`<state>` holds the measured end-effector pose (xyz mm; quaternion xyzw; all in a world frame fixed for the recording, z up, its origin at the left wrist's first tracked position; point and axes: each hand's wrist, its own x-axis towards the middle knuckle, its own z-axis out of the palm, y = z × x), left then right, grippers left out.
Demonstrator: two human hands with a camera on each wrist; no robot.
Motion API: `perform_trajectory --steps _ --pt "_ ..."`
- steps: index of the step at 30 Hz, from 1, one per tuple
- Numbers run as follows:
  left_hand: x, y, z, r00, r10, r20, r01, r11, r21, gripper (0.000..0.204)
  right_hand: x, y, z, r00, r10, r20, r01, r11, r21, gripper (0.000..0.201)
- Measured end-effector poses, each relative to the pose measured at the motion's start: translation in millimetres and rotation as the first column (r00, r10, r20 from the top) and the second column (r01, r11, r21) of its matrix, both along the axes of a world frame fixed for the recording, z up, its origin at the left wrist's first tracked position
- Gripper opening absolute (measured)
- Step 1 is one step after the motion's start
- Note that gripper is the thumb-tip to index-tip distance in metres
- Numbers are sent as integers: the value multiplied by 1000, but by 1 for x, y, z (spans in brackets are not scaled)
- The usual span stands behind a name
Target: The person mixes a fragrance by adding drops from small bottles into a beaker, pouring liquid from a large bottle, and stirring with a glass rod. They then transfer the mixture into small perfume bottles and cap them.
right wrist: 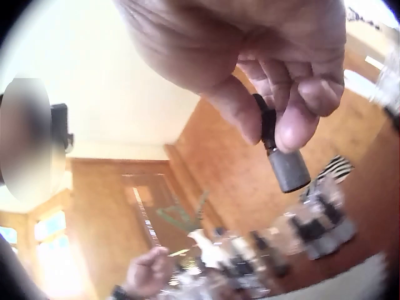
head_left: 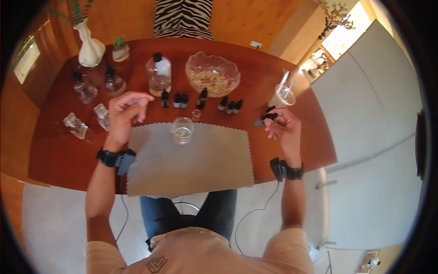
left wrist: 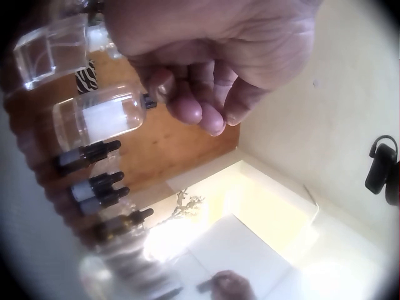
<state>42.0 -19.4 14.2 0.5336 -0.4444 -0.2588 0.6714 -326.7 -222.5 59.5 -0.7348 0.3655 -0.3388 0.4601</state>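
Observation:
My right hand [head_left: 286,127] pinches a small dropper bottle [right wrist: 289,170] by its black top, between thumb and fingers. The bottle's grey-labelled body hangs tilted below the fingertips, over the right side of the table. My left hand [head_left: 124,116] hovers at the left, above the mat's back corner, with its fingers loosely bent; nothing shows in it in the left wrist view. Between the hands, a glass beaker [head_left: 182,132] with some pale liquid stands on the grey mat [head_left: 191,166]. Just behind it is a tiny clear cup [head_left: 196,114].
Several dark dropper bottles [head_left: 202,99] line up behind the mat. Farther back stand a large clear bottle [head_left: 158,75] and a scalloped glass bowl [head_left: 212,75]. Clear glass blocks [head_left: 75,126] and glass flasks [head_left: 86,93] occupy the left; a cup with sticks [head_left: 284,96] stands right.

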Motion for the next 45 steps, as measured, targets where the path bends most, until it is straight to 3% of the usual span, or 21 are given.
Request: perform_trajectory --steps 4,8,10,13,15,19,22,24,25,28,31,33,35,37,40,43,45 --pt "-6 1 3 972 -236 24 235 972 6 25 70 52 21 920 370 130 -377 925 36 20" --pt "-20 0 5 907 -408 105 401 912 83 33 135 86 23 842 523 132 -513 852 -104 21" --pt "-16 2 1 915 -383 127 371 923 105 36 154 88 10 840 531 112 -493 833 -253 22" --pt "-13 0 1 907 -388 167 374 921 110 38 162 88 7 843 504 189 -483 863 -146 21" --pt "-20 2 5 910 -376 175 373 927 47 39 164 88 5 845 510 163 -481 856 -188 21" --pt "-22 1 2 882 -363 300 348 932 104 32 166 96 3 855 497 148 -433 842 -321 18" --pt "-25 1 2 862 -331 383 317 943 101 26 166 97 4 900 435 7 -397 827 -397 14" --pt "-27 1 6 836 -360 415 359 930 84 25 166 95 2 887 462 -14 -437 827 -353 14" --pt "-26 1 5 843 -403 355 386 914 122 25 166 93 2 879 476 -23 -455 826 -333 14" --pt "-21 4 2 850 -497 173 467 864 187 26 163 90 10 818 565 -108 -503 612 -610 18" --pt "-20 4 4 836 -542 80 524 834 176 26 160 95 18 757 652 48 -533 658 -532 19" --pt "-19 2 3 826 -556 92 535 825 183 26 157 102 29 854 518 -58 -486 751 -447 19" --pt "-21 2 3 823 -562 78 540 818 196 27 155 100 29 874 465 -142 -480 778 -405 18" --pt "-21 1 2 822 -566 65 544 814 202 27 156 91 24 840 507 -193 -540 742 -398 16" --pt "-18 0 -1 825 -561 69 539 818 201 29 159 93 21 803 595 46 -502 715 -487 15" --pt "-15 -1 -4 811 -576 104 549 810 209 34 155 92 20 854 461 -241 -517 803 -296 16" --pt "-15 -3 -6 801 -589 112 560 801 212 35 155 91 17 842 506 -188 -540 784 -305 18"
